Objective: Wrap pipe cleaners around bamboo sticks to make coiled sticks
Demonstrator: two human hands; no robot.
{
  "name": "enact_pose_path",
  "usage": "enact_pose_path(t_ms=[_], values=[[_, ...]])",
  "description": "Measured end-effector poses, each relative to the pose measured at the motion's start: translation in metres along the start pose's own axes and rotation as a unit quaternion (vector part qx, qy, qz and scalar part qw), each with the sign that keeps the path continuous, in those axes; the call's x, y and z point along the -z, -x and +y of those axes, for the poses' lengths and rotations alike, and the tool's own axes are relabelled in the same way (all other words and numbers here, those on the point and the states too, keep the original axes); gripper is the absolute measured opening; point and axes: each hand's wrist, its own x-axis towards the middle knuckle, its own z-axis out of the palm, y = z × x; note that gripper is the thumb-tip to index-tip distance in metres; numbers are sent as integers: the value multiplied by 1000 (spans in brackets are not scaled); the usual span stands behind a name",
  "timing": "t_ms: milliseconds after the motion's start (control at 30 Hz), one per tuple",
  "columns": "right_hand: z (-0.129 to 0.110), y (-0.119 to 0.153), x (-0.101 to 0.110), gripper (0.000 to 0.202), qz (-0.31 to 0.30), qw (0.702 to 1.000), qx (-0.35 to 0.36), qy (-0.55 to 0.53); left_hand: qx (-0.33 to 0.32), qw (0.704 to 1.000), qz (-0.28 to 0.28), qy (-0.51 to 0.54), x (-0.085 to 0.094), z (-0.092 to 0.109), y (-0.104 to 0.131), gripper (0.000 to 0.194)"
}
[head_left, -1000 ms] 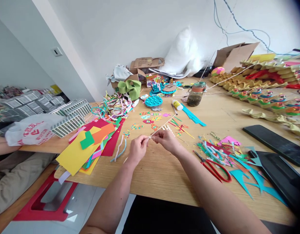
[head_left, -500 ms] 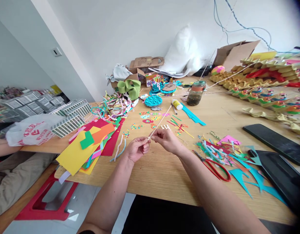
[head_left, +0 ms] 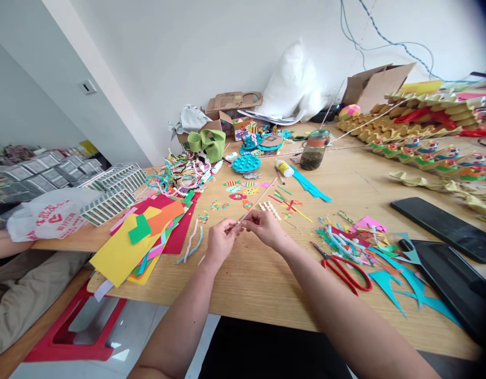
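Both hands meet over the table's near middle on a thin wooden stick (head_left: 261, 198), which slants away to the upper right. My left hand (head_left: 220, 241) pinches it between thumb and fingers. Close beside it, the fingertips of my right hand (head_left: 263, 227) are closed at the same spot. Something small and pale shows between the fingertips, too small to name. Just beyond my right hand lie small white curled pieces (head_left: 270, 210). Paper fish cutouts (head_left: 247, 205) and thin coloured strips (head_left: 289, 204) are spread farther out.
Coloured sheets (head_left: 117, 258) lie left, with two fuzzy strips (head_left: 191, 241) nearby. Red-handled scissors (head_left: 350, 275), paper scraps (head_left: 353, 242) and a black phone (head_left: 444, 227) are right. Behind are a glue bottle (head_left: 284, 168), a glass jar (head_left: 314, 152) and a blue bumpy disc (head_left: 246, 163). Another person's arm (head_left: 10, 242) shows at far left.
The stick has tipped lower and slid down toward my left hand, so less stands out beyond my fingers. Both hands have shifted slightly left, staying together.
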Motion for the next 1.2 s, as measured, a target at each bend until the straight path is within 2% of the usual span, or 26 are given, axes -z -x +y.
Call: enact_pose_path(t_ms=[133, 267, 367, 567, 733, 800, 867, 967, 1100, 1200], values=[[2, 0, 1, 20, -19, 1000, 17, -9, -9, 1000, -10, -3, 2, 3, 2, 24], [2, -1, 3, 18, -24, 999, 35, 6, 21, 999, -33, 16, 4, 9, 2, 28], [1, 0, 4, 16, -30, 998, 46, 11, 54, 994, -59, 81, 5, 13, 2, 28], [-6, 2, 8, 21, -48, 997, 56, 12, 152, 947, -134, 251, 11, 17, 1, 22], [-9, 4, 10, 26, -87, 994, 68, -22, 219, 902, -190, 319, 18, 14, -2, 22], [-9, 4, 10, 26, -91, 993, 70, -23, 232, 894, -203, 326, 20, 14, -2, 23], [-7, 4, 9, 24, -88, 994, 66, -17, 230, 901, -203, 307, 20, 15, -1, 24], [-2, 2, 8, 18, -62, 997, 55, 7, 194, 937, -165, 239, 15, 15, 1, 30], [3, -1, 6, 16, -18, 999, 20, 25, 96, 986, -80, 109, 5, 10, 1, 44], [5, -1, 4, 16, -15, 1000, 10, 24, 5, 999, -15, 29, 0, 5, 0, 33]])
